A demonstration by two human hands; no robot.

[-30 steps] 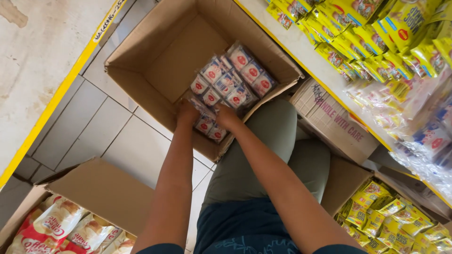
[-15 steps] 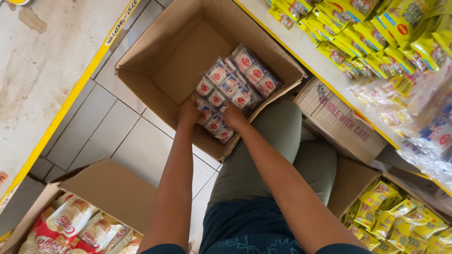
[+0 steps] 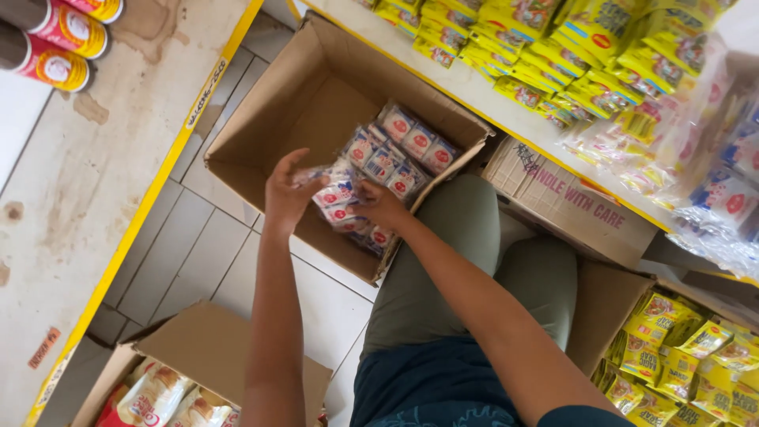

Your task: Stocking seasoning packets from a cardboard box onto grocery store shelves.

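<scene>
Tiled floor lay under an open cardboard box point(image 3: 316, 103); left hand point(image 3: 286, 194) and right hand point(image 3: 383, 207) clasped a wrapped sachet pack point(image 3: 336, 194), more sachets point(image 3: 399, 146) just beyond, partly blurred.

**Surroundings: Shelving, Floor, Secondary Cartons**

Yellow sachet packs point(image 3: 553, 55) fill the upper right shelf. Red-labelled cans point(image 3: 55, 47) lie on the left shelf point(image 3: 103, 182). A closed printed carton point(image 3: 569, 202) sits below the right shelf. An open carton of red-and-white bags point(image 3: 158, 395) rests on the grey tiled floor point(image 3: 182, 261).
</scene>
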